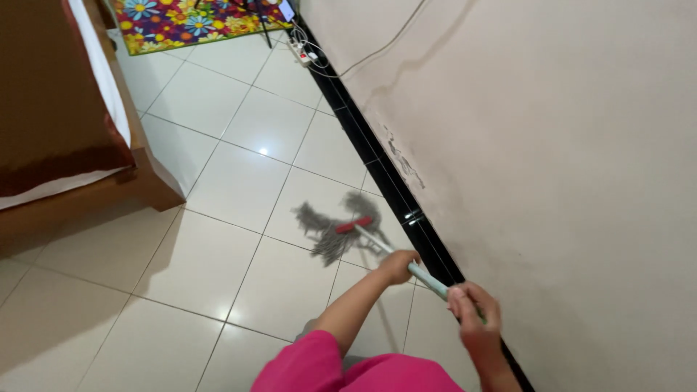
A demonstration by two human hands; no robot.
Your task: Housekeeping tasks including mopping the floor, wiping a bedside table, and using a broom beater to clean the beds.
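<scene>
While both hands are closing around the pale green mop handle [428, 281], the person in pink sleeves is standing beside the wall [552, 167] at the lower edge of the view. The left hand [398, 266] is gripping the handle lower down, its fingers wrapped tight on the shaft, and the right hand [475, 313] is clamping the upper end, at about four o'clock from the left. The handle is slanting from the right hand up toward ten o'clock, ending in a red clamp just above the grey string mop head [335, 226]. The mop head is lying spread on the white tiled floor [239, 181], just beside the black skirting strip [377, 156] that is running along the foot of the wall. At nine o'clock from the mop, well apart, a wooden bed [80, 192] with a brown cover is standing. At twelve o'clock, far off, a flowered rug [196, 22] is lying near a white power strip [301, 51] with its cables.
</scene>
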